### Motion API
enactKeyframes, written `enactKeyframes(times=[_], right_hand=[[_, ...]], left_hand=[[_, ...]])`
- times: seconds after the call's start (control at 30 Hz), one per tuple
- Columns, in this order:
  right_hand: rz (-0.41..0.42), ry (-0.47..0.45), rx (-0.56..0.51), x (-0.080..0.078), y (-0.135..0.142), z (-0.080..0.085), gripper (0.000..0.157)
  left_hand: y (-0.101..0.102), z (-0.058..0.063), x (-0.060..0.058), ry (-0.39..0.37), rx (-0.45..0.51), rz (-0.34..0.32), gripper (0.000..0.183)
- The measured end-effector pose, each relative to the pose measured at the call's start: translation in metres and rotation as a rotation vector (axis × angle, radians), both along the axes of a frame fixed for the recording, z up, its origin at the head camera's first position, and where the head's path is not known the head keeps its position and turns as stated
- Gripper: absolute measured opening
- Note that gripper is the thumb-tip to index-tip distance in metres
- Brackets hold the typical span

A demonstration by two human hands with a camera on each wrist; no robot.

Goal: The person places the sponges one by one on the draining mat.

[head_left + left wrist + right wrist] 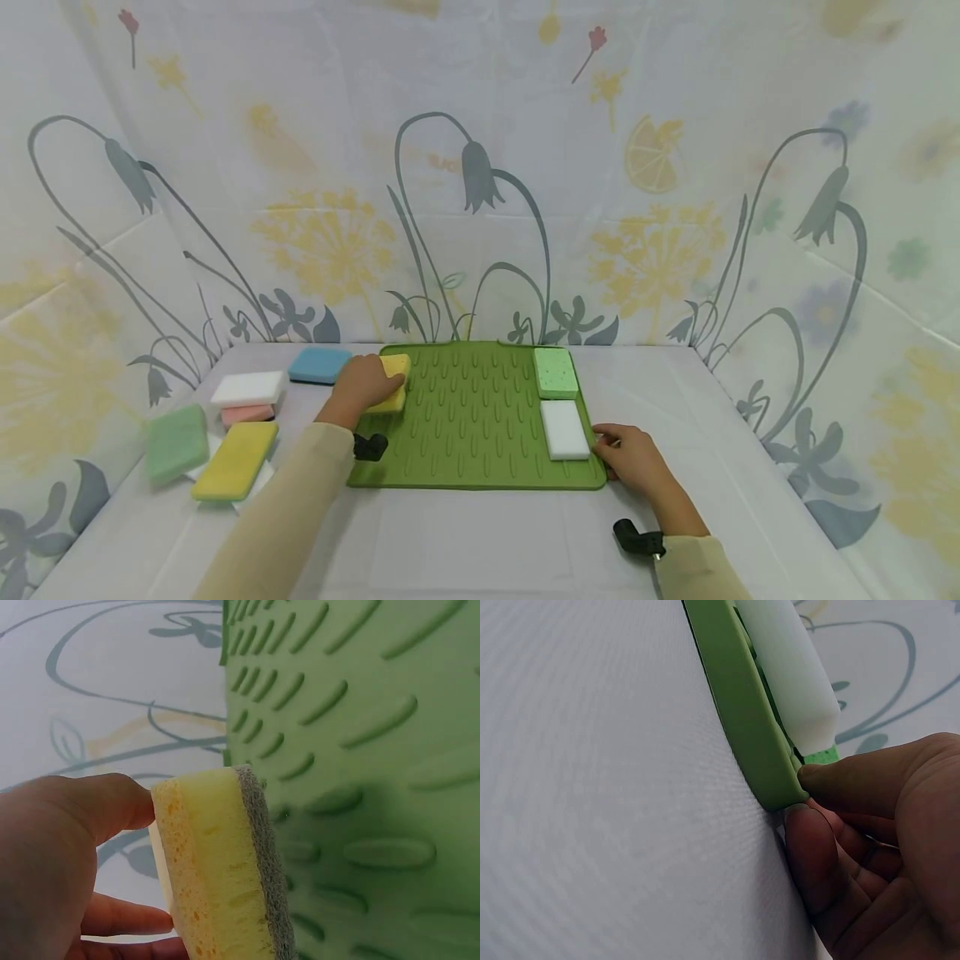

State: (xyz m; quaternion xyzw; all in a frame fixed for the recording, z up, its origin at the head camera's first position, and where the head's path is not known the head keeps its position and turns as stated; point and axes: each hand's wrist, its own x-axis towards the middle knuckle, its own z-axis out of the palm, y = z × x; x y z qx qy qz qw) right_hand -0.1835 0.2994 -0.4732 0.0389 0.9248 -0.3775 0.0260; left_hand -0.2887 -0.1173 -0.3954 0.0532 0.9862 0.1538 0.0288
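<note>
My left hand grips a yellow sponge by its sides, over the left part of a green ridged mat. In the left wrist view the sponge has a grey scouring layer facing the mat and stands tilted close above its ridges. At the mat's right edge, my right hand pinches the rim between thumb and finger, as the right wrist view shows. Near that hand a white sponge block lies on the mat, with a speckled light green sponge just behind it.
Left of the mat are a blue sponge with a dark underside, a white block on a pink one, a green sponge and a yellow sponge on white pieces. A flower-printed curtain rises behind the table.
</note>
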Motion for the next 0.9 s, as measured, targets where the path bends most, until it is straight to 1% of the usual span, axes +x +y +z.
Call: enactKeyframes(times=[0.13,0.5,0.77,0.9], right_hand=[[-0.006,-0.004,-0.012,0.001,-0.001,0.0,0.041],[-0.007,-0.01,-0.014,0.0,-0.001,0.003,0.041],[-0.009,-0.003,-0.005,-0.001,-0.001,0.0,0.039],[-0.012,-0.001,-0.004,-0.001,0.0,0.0,0.039]], left_hand=[[0.011,0.0,-0.003,-0.01,0.006,0.002,0.042],[0.038,-0.006,-0.006,-0.007,0.092,0.022,0.039],[0.052,-0.01,-0.006,0.019,0.082,-0.014,0.039],[0.059,-0.01,-0.007,0.02,0.099,-0.015,0.038]])
